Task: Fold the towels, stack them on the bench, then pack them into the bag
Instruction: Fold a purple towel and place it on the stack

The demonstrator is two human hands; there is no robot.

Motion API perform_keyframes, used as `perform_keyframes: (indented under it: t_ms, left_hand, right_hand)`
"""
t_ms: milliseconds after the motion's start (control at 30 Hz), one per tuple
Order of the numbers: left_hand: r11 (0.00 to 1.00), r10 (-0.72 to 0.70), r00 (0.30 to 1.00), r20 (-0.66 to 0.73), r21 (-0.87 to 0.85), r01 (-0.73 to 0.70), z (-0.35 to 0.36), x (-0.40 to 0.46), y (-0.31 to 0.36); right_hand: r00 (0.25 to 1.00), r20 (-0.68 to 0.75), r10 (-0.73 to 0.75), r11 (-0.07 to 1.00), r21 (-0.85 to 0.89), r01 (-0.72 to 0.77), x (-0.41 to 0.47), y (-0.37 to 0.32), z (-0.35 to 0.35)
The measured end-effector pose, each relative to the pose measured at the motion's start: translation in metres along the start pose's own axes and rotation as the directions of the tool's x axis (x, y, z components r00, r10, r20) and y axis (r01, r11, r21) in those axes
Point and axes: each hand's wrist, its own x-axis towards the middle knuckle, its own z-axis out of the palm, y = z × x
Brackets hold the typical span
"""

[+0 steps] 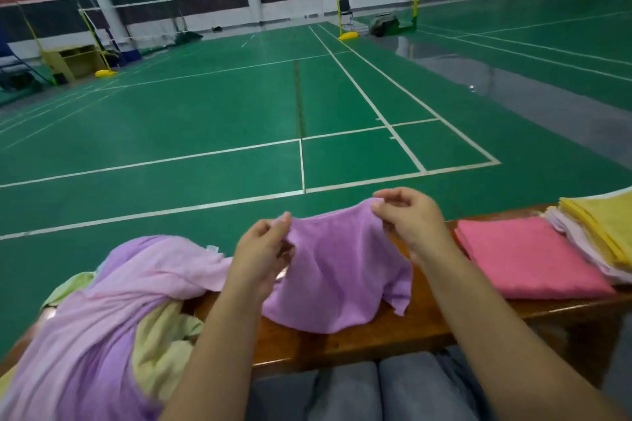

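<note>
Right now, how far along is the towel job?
Done: a folded pink towel and a yellow and pale stack lie on the bench at the right. In hand: the left hand and right hand each pinch a top corner of a purple towel, not yet folded. Left: the loose heap at the left, then packing. No bag is in view.

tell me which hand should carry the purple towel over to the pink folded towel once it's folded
Right hand, probably: it pinches the purple towel on the side nearest the pink folded towel; the left hand is farther.
</note>
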Motion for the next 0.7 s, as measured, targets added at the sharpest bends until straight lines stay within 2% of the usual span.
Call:
perform_keyframes:
  t_ms: [133, 233, 433, 567, 700]
  left_hand:
    - [0.994, -0.029, 0.998, 0.061, 0.105, 0.022, 0.028, -0.031, -0.02]
    - [0.985, 0.005, 0.999, 0.054, 0.17, -0.014, 0.035, -0.042, -0.023]
    - [0.951, 0.081, 0.994, 0.076, 0.294, -0.099, 0.035, -0.047, -0.03]
    - [0.958, 0.082, 0.995, 0.052, 0.271, -0.093, 0.035, -0.05, -0.033]
    - [0.95, 0.045, 0.998, 0.052, 0.306, -0.059, 0.039, -0.054, -0.034]
  right_hand:
    - [0.984, 0.075, -0.163, 0.936, -0.305, 0.178, -0.034, 0.019, 0.02]
    - [0.958, 0.121, -0.261, 0.861, -0.419, 0.288, -0.045, 0.026, 0.025]
    - [0.928, 0.191, -0.32, 0.786, -0.493, 0.372, -0.053, 0.039, 0.03]
    - [0.896, 0.233, -0.379, 0.722, -0.531, 0.443, -0.057, 0.045, 0.03]
    - [0.893, 0.198, -0.404, 0.702, -0.558, 0.442, -0.061, 0.053, 0.033]
